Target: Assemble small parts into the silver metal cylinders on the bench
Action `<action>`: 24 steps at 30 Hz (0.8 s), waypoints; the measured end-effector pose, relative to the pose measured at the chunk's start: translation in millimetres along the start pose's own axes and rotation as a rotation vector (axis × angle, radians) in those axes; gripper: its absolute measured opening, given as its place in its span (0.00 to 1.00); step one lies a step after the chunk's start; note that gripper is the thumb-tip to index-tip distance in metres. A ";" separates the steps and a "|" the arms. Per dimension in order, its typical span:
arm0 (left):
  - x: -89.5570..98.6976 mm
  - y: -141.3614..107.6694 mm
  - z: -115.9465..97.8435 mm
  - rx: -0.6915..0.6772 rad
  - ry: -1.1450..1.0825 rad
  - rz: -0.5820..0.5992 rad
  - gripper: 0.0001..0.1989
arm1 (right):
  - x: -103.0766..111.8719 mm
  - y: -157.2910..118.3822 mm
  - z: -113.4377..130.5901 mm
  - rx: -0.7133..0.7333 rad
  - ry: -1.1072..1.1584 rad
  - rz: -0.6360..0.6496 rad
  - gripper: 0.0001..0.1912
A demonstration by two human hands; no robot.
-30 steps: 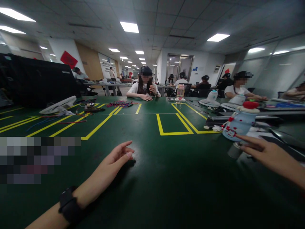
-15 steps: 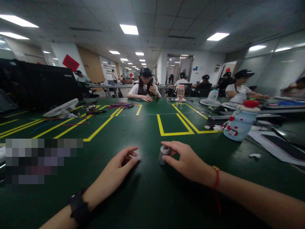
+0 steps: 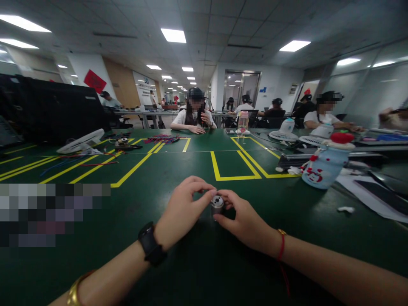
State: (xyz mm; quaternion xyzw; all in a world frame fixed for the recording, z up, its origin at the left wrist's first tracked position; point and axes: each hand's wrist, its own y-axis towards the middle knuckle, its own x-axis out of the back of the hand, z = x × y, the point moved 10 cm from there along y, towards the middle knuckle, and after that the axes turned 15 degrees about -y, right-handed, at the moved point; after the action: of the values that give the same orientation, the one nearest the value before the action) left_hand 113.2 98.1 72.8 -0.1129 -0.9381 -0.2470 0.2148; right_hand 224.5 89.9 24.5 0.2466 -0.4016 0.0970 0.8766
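A small silver motor [image 3: 218, 209], a metal cylinder with holes in its top face, stands upright on the green table [image 3: 134, 212] in front of me. My right hand [image 3: 244, 219] grips it from the right, thumb low on the near side and fingers curled round the far side. From the left, my left hand [image 3: 188, 208] has its thumb and index finger closed together at the motor's upper left rim. Their tips partly cover that rim, and the other left fingers are hidden behind.
Yellow tape [image 3: 236, 177] marks the table beyond my hands. To the right stand a light-blue bottle [image 3: 325, 168] with a red top and a dark phone-like slab [image 3: 382, 197] on paper. Wires [image 3: 162, 139] and a white fan [image 3: 81, 142] lie left. A person [image 3: 195, 112] sits opposite.
My left hand has moved right and closed its thumb and index finger at the motor's rim. The right hand has shifted off the motor's top, leaving its holed face visible.
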 end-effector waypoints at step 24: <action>51.5 -58.6 70.8 0.353 -0.104 0.077 0.18 | 185.8 -116.0 -182.4 -0.530 -0.738 -0.241 0.31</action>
State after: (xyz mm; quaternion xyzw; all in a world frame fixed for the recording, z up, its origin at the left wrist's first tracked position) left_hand 24.6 89.8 16.5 -0.1219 -0.9717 -0.0640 0.1918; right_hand 509.3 78.0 21.7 0.0773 -0.6660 -0.2056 0.7128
